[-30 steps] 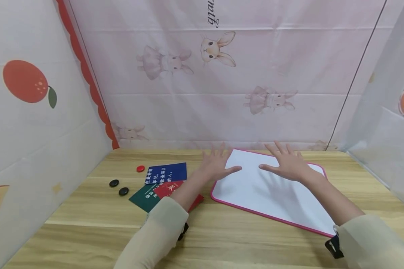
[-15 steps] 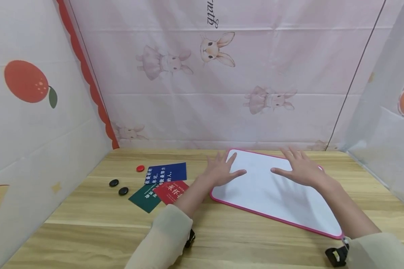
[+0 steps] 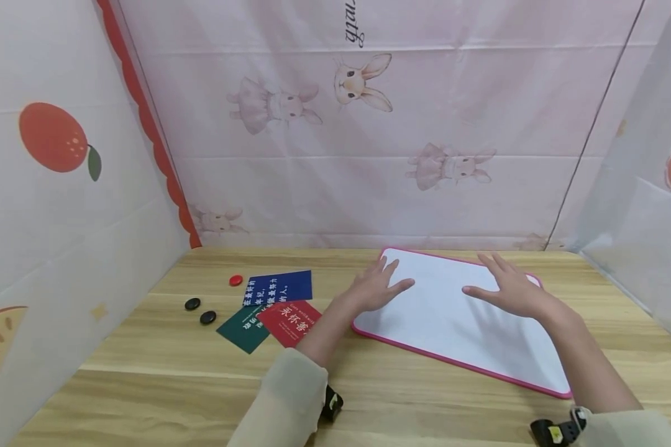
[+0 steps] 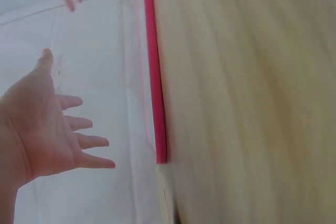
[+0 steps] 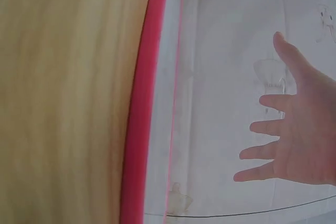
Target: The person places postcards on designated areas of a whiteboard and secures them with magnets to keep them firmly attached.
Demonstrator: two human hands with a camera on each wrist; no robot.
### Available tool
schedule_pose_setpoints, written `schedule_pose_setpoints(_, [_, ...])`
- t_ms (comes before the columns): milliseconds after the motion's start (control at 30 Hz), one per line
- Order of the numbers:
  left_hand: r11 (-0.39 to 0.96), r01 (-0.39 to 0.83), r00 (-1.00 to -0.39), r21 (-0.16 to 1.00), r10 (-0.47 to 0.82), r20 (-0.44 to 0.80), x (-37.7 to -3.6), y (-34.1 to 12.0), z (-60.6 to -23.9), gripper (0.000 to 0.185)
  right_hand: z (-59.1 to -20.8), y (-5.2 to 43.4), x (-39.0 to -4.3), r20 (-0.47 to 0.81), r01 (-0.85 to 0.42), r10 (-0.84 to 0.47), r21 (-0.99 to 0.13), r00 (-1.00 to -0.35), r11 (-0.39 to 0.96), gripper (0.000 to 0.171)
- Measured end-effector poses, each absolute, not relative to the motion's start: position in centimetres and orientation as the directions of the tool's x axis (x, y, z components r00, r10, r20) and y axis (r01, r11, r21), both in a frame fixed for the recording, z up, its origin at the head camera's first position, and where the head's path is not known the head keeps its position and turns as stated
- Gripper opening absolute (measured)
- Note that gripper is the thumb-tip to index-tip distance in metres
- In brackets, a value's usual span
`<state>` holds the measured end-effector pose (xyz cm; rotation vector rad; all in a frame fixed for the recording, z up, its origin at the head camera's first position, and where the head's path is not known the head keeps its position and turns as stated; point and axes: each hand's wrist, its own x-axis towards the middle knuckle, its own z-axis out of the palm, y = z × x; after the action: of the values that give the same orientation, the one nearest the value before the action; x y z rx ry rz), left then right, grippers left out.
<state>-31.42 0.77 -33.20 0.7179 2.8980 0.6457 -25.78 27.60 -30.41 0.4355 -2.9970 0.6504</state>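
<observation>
From the head view, a white board [image 3: 458, 316] with a pink edge lies flat on the wooden bench [image 3: 162, 379], on the right side near the back wall. The left hand [image 3: 377, 288] is spread out, fingers straight, at the board's left corner. The right hand [image 3: 511, 288] is spread out too, over the far right part of the board. I cannot tell if the hands touch the board or float just above it. To the left lie three cards: a blue card [image 3: 279, 287], a red card [image 3: 287, 321] and a green card [image 3: 241, 329]. The red one lies partly over the green one. Further left are a red button [image 3: 235, 280] and two black buttons [image 3: 199, 311].

From the left wrist view, the left hand [image 4: 44, 129] is open with fingers apart over the white board [image 4: 105, 61]. The pink edge [image 4: 155, 77] runs beside the bench [image 4: 247, 98].

From the right wrist view, the right hand [image 5: 299, 124] is open with fingers apart over the board [image 5: 220, 93].
</observation>
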Motion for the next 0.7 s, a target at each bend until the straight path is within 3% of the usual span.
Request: schedule_pose_setpoints(700, [0.863, 0.384, -0.892, 0.329, 0.439, -0.111, -31.1, -1.1, -35.1, 0.074, -32.9, 31.1, -25.9, -0.027, -0.208, -0.237, -0.398, -0.971, 0.894, 0.092])
